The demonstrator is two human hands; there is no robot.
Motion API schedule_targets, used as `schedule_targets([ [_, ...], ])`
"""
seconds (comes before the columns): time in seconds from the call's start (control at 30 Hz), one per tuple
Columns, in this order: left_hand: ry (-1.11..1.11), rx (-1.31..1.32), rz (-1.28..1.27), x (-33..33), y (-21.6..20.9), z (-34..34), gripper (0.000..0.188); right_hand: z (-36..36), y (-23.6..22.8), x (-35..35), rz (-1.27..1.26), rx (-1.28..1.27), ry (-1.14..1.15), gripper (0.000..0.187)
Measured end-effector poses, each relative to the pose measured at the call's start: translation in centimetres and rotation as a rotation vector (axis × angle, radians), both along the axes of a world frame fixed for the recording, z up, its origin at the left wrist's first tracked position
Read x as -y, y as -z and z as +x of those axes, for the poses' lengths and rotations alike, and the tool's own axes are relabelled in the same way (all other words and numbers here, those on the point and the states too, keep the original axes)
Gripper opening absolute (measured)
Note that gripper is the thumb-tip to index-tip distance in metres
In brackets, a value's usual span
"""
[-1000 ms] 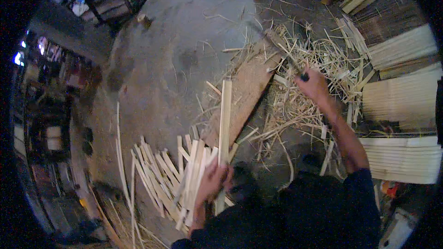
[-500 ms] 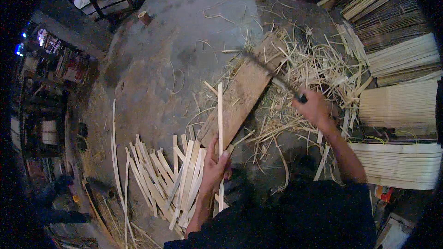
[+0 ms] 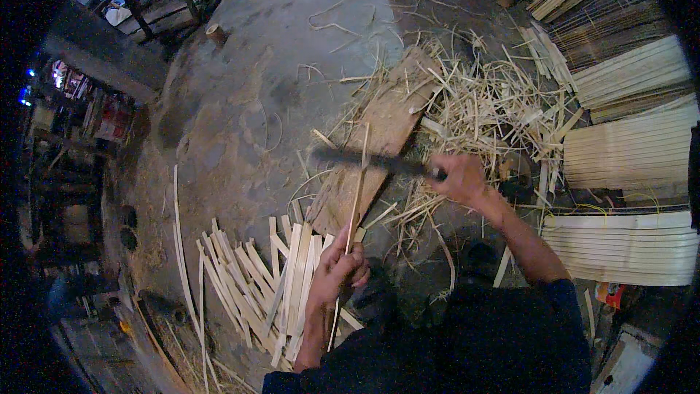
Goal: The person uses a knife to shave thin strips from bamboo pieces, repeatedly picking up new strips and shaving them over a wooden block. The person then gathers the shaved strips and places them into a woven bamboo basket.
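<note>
Two bare hands, well apart, are busy about a long wooden board [image 3: 397, 109]. At its near end, the left hand [image 3: 339, 268] is closed around a thin, pale strip [image 3: 356, 193], which slants up over the board. Just left of that end, a loose pile of strips [image 3: 295, 277] lies on the floor. Right of the board, the right hand [image 3: 459, 177] is clenched on the handle of a dark, motion-blurred blade [image 3: 375, 160].

Half a second ago I saw that blade over the board's far half; now it has swung nearer and crosses the strip above the board's middle. The strip shows a thinner side than before, and the left fingers, then stretched along it, have curled in. To my eye, the work has gone from readying the strip to a stroke at it, though I can't tell whether blade and strip touch.

Farther off, a heap of shavings [image 3: 496, 106] spreads right of the board, with slatted panels [image 3: 627, 149] beyond.
</note>
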State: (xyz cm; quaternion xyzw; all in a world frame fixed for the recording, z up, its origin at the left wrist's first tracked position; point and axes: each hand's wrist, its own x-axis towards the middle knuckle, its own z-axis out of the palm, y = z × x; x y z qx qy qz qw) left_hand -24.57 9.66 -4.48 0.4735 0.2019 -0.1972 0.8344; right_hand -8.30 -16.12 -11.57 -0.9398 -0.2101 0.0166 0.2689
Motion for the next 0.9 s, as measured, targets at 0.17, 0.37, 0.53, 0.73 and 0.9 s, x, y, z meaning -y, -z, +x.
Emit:
schedule_targets([
  [0.17, -0.013, 0.033, 0.03, -0.5, -0.4, -2.6, 0.046, 3.4, 0.5, 4.0, 0.018, -0.017, 0.309, 0.031],
  [0.37, -0.081, -0.02, 0.205, 0.3, 0.1, 2.7, 0.022, -4.5, -2.1, -1.2, -0.012, -0.021, -0.119, 0.033],
  [0.53, -0.03, -0.038, -0.11, -1.2, 1.7, 1.1, 0.033, -3.2, -0.4, -0.8, 0.064, 0.142, -0.207, 0.032],
  [0.73, -0.081, 0.242, 0.333, -0.6, -0.5, 2.1, 0.039, 3.2, 0.5, 4.4, 0.127, -0.169, 0.444, 0.044],
  [0.9, -0.256, 0.599, 0.544, -1.9, 0.4, 10.7, 0.037, -0.1, -0.6, 1.6, 0.322, -0.127, 0.377, 0.033],
])
